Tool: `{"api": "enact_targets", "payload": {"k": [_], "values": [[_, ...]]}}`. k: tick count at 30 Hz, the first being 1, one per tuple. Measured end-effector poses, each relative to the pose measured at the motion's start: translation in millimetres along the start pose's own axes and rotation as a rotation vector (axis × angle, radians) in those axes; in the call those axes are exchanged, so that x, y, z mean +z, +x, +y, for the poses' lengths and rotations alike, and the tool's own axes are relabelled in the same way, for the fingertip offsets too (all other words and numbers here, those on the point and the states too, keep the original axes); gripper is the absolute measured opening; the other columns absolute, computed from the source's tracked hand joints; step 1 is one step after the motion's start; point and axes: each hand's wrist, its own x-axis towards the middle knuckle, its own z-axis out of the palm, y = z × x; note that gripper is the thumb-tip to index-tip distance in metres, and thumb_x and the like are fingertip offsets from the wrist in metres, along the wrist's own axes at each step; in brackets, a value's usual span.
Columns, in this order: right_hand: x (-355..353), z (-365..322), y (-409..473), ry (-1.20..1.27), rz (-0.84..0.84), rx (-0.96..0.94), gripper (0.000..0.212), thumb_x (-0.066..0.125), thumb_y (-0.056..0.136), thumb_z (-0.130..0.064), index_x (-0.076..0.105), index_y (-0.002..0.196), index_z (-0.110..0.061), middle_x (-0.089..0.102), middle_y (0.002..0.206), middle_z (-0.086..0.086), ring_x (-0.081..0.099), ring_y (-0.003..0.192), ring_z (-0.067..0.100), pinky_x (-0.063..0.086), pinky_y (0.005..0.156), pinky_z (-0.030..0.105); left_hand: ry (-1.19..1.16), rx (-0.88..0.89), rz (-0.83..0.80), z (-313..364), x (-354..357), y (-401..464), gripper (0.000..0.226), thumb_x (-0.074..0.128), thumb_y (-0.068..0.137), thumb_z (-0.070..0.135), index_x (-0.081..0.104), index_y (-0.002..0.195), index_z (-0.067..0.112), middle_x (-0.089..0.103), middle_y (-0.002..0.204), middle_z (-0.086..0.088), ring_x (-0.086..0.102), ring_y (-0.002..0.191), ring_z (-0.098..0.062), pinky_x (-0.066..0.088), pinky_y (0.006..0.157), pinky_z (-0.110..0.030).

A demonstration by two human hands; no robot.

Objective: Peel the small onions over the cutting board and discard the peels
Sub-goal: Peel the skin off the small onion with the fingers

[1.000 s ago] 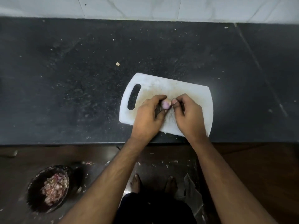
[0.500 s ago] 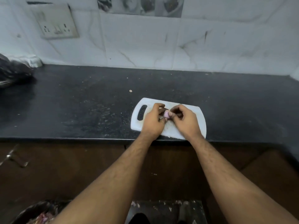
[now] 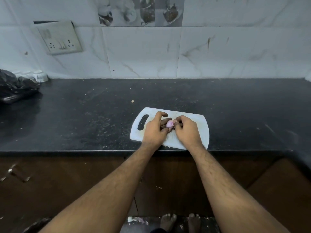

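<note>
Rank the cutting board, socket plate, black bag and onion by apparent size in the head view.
1. Cutting board
2. Socket plate and black bag: look alike, and the bag is cut off by the frame edge, so unranked
3. Onion

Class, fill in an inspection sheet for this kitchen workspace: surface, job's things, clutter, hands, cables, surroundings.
Surface: black countertop, speckled with crumbs.
Job's things: white cutting board at the front edge; one small onion above it.
Clutter: black plastic bag far left; a scrap behind the board.
Hands: left hand and right hand both pinch the onion.
Cables: nothing seen.
Surroundings: tiled wall, switch socket, brown cabinets, bare feet.
</note>
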Motion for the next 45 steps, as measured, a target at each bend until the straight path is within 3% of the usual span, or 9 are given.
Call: {"api": "enact_targets", "payload": {"k": [9, 11, 13, 16, 19, 24, 30, 41, 45], "values": [[-0.8, 2.4, 4.6, 0.073, 0.059, 0.123, 0.023, 0.049, 0.106, -0.021, 0.065, 0.116, -0.008, 0.072, 0.106, 0.004, 0.062, 0.092, 0.016, 0.042, 0.075, 0.024, 0.057, 0.051, -0.031, -2.1, -0.1, -1.0, 0.034, 0.07, 0.094, 0.013, 0.055, 0.123, 0.02, 0.074, 0.124, -0.001, 0.067, 0.112, -0.005, 0.04, 0.079, 0.003], [-0.6, 2.5, 1.6, 0.105, 0.101, 0.127, 0.016, 0.05, 0.104, -0.012, 0.064, 0.11, -0.01, 0.07, 0.096, -0.001, 0.066, 0.09, 0.017, 0.046, 0.069, 0.021, 0.052, 0.034, -0.038, -2.2, -0.5, -0.2, 0.039, 0.07, 0.094, 0.013, 0.053, 0.128, 0.022, 0.073, 0.127, 0.0, 0.068, 0.114, -0.007, 0.042, 0.085, -0.003], [-0.7, 1.6, 0.3, 0.127, 0.113, 0.113, 0.022, 0.047, 0.103, -0.005, 0.064, 0.115, -0.011, 0.07, 0.097, -0.004, 0.069, 0.093, 0.015, 0.053, 0.076, 0.021, 0.071, 0.026, -0.034, -2.8, 0.5, 2.0, 0.042, 0.07, 0.094, 0.011, 0.052, 0.131, 0.022, 0.072, 0.127, 0.001, 0.067, 0.115, -0.009, 0.045, 0.091, -0.014], [-1.7, -0.6, 1.4, 0.154, 0.072, 0.065, 0.027, 0.05, 0.105, -0.018, 0.065, 0.127, -0.015, 0.072, 0.111, -0.006, 0.067, 0.101, 0.01, 0.052, 0.087, 0.023, 0.11, 0.033, 0.0, -5.7, 2.5, 5.0, 0.039, 0.068, 0.095, 0.011, 0.054, 0.13, 0.022, 0.073, 0.124, 0.001, 0.067, 0.116, -0.009, 0.05, 0.099, -0.026], [0.2, -1.5, 1.1, 0.174, 0.043, 0.017, 0.02, 0.067, 0.097, -0.035, 0.071, 0.107, -0.018, 0.074, 0.094, -0.011, 0.067, 0.088, 0.001, 0.05, 0.077, 0.014, 0.135, 0.076, 0.024, -7.5, 4.0, 5.9, 0.026, 0.065, 0.096, 0.012, 0.062, 0.121, 0.018, 0.075, 0.114, 0.003, 0.067, 0.11, -0.01, 0.052, 0.098, -0.029], [1.0, 2.4, 0.9, 0.185, 0.055, 0.052, 0.017, 0.073, 0.092, -0.034, 0.074, 0.094, -0.018, 0.076, 0.084, -0.009, 0.07, 0.082, 0.002, 0.052, 0.073, 0.017, 0.169, 0.092, 0.02, -5.5, 6.2, 3.7, 0.024, 0.062, 0.096, 0.008, 0.065, 0.118, 0.018, 0.075, 0.109, 0.004, 0.066, 0.101, -0.008, 0.046, 0.087, -0.016], [-2.3, 5.7, 5.2, 0.295, 0.063, 0.149, 0.009, 0.075, 0.089, -0.023, 0.078, 0.082, -0.018, 0.077, 0.079, -0.006, 0.072, 0.08, 0.009, 0.054, 0.072, 0.025, 0.151, 0.104, 0.024, -5.8, 5.0, 3.3, 0.026, 0.064, 0.094, 0.004, 0.067, 0.116, 0.017, 0.076, 0.106, 0.005, 0.068, 0.103, -0.008, 0.052, 0.093, -0.023], [2.4, 11.9, 8.9, 0.203, 0.124, 0.145, 0.016, 0.064, 0.098, -0.025, 0.073, 0.095, -0.011, 0.075, 0.081, -0.002, 0.072, 0.076, 0.013, 0.06, 0.073, 0.03, 0.129, 0.124, 0.021, -9.4, 6.1, 4.8, 0.026, 0.066, 0.092, 0.002, 0.068, 0.113, 0.017, 0.076, 0.105, 0.006, 0.07, 0.103, -0.007, 0.055, 0.097, -0.03], [2.4, 10.8, 9.8, 0.186, 0.126, 0.156, 0.017, 0.061, 0.101, -0.023, 0.07, 0.1, -0.008, 0.075, 0.083, 0.0, 0.072, 0.072, 0.01, 0.06, 0.07, 0.025, 0.139, 0.123, -0.005, -12.9, 6.4, 7.9, 0.032, 0.067, 0.091, 0.002, 0.066, 0.118, 0.018, 0.075, 0.11, 0.006, 0.069, 0.106, -0.008, 0.054, 0.1, -0.033]]}}
